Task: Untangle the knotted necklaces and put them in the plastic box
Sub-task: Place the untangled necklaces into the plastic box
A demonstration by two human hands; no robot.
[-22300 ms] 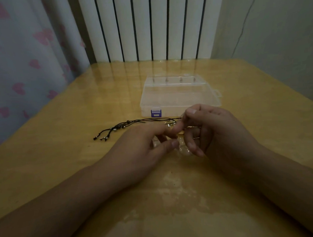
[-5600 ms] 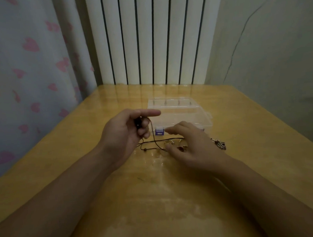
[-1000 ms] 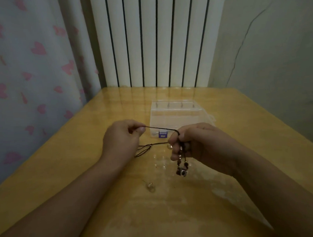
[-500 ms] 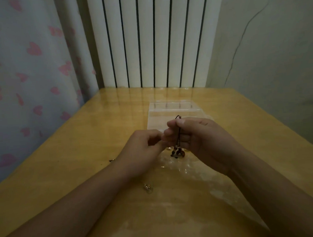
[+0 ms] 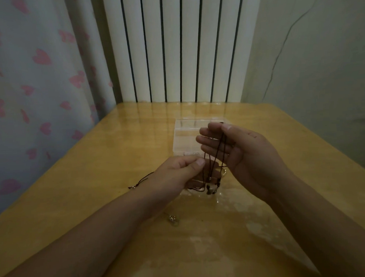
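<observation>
My right hand (image 5: 241, 154) is raised in front of the clear plastic box (image 5: 184, 136), fingers straight. A dark cord necklace (image 5: 217, 155) hangs in loops from between its thumb and fingers. The beaded ends (image 5: 211, 190) of the necklace dangle down to the table. My left hand (image 5: 179, 174) sits lower and to the left, and pinches the cord between thumb and forefinger. A dark cord end (image 5: 140, 181) lies on the table left of my left wrist; I cannot tell which necklace it belongs to. The box looks closed.
A small shiny pendant or clasp (image 5: 173, 220) lies on the wooden table (image 5: 95, 184) under my left forearm. A white radiator (image 5: 179, 46) stands behind the table, a heart-patterned curtain (image 5: 28, 82) on the left and a wall on the right.
My right hand has opened and lifted, and the cord now hangs from it in long loops. My left hand has dropped slightly and pinches the cord lower down.
</observation>
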